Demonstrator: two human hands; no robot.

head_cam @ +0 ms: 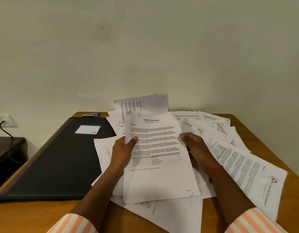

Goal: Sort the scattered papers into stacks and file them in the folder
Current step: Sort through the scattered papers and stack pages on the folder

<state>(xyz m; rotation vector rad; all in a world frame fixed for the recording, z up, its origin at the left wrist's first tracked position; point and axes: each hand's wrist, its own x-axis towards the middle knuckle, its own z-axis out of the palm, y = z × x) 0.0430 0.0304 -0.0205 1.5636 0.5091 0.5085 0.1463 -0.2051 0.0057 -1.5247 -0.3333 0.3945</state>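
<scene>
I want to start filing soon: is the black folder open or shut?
Shut: the black folder lies flat, labelled cover facing up, nothing of its inside showing.

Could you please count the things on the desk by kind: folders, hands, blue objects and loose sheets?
Black folder: 1
Hands: 2, left hand and right hand, both gripping the Sample Health Report paper
Blue object behind the folder: 1
Loose sheets: they overlap too much to count
Total: 4, sheets excluded
</scene>
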